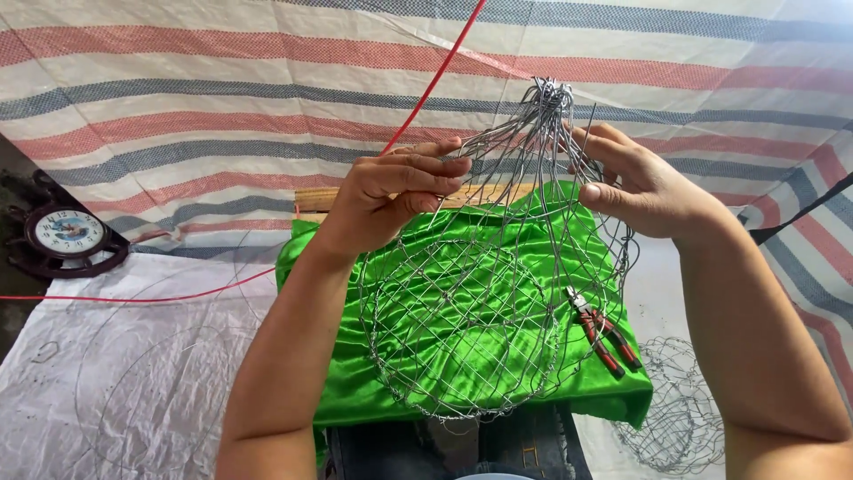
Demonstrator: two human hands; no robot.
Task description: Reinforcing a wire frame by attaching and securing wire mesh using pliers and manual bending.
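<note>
A round basket frame of woven grey wire [462, 320] hangs in front of me, its long strands gathered into a twisted bunch [548, 96] at the top. My left hand [391, 191] pinches strands on the frame's upper left side. My right hand [635, 182] grips the strands just under the bunch on the right, thumb pressed against them. Beneath the frame lies a bright green satin cloth [346, 382] over a low stand. Red-handled pliers [602, 331] rest on the cloth's right part, untouched.
A second wire basket frame [675, 418] lies on the ground at lower right. A wall clock in a dark frame [67, 233] sits at left. A red cord [435, 80] runs across a striped tarp backdrop. White sheeting with loose wire hoops [133, 382] covers the ground.
</note>
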